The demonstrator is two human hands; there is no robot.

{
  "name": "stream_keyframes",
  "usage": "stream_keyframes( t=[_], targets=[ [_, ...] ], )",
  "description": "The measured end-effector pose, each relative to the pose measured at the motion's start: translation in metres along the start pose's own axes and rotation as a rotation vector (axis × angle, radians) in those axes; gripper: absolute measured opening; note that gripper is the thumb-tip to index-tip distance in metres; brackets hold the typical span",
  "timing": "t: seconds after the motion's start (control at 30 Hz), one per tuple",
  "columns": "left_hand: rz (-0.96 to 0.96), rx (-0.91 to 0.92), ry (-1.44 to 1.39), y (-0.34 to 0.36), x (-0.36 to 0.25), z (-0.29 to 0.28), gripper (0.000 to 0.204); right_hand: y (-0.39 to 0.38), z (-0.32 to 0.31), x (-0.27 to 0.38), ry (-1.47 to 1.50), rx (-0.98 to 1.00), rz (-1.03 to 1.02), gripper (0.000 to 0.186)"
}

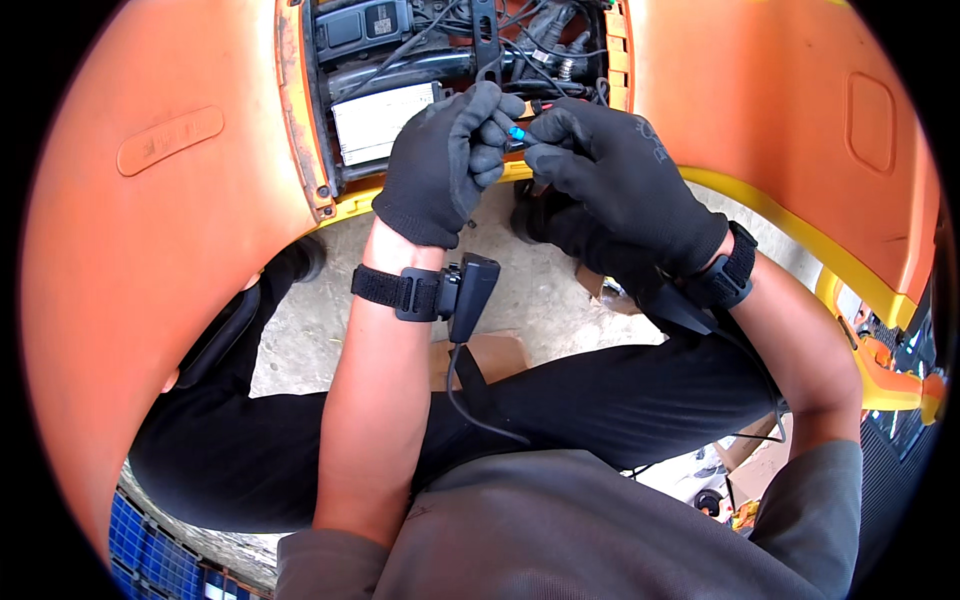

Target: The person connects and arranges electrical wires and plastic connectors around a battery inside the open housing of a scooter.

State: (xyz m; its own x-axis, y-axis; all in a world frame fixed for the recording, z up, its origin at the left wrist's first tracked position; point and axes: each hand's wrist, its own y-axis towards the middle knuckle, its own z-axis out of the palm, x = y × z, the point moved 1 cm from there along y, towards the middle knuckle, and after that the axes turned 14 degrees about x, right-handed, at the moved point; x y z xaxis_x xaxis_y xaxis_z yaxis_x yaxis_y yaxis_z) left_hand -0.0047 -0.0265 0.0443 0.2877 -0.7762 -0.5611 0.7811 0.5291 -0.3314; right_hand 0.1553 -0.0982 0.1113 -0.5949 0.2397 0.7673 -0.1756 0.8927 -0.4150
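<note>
My left hand point(437, 150), in a black knit glove, is closed, its thumb and fingers pressed together at the fingertips. A small bright blue piece point(517, 133), perhaps a wire connector, shows between the two hands. From the other side my right hand point(625, 165), gloved alike, pinches at the same blue piece. Most of that piece is hidden by the fingers. Just behind the fingertips runs a short red and orange wire point(541, 106). Both hands are held over the near edge of an opening in an orange body panel.
Inside the opening lie black cables, a dark frame tube point(400, 72), a black box point(360, 28) and a white-labelled box point(385, 122). Orange panels point(200, 200) curve round both sides, with a yellow edge point(800, 215) at right. Cardboard point(495, 355) lies on the concrete floor below.
</note>
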Motion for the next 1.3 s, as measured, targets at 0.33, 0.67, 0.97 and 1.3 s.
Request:
stream_keyframes(
  t=[0.33, 0.67, 0.97, 1.3],
  targets=[
    [0.001, 0.044, -0.191, 0.0022, 0.0027, 0.0021, 0.033, 0.0024, 0.0014, -0.0064, 0.237, 0.028, 0.001, 0.018],
    [0.049, 0.083, -0.157, 0.0016, -0.0002, 0.0044, 0.031, 0.0016, -0.0004, -0.0051, 0.343, 0.079, 0.023, 0.018],
    [0.05, 0.072, -0.098, 0.0015, -0.0032, 0.0048, 0.031, 0.0021, -0.0036, 0.0003, 0.302, 0.106, 0.046, 0.021],
    [0.065, 0.065, -0.046, 0.0031, -0.0023, 0.0034, 0.032, 0.0021, -0.0026, -0.0033, 0.226, 0.091, 0.036, 0.025]
  ],
)
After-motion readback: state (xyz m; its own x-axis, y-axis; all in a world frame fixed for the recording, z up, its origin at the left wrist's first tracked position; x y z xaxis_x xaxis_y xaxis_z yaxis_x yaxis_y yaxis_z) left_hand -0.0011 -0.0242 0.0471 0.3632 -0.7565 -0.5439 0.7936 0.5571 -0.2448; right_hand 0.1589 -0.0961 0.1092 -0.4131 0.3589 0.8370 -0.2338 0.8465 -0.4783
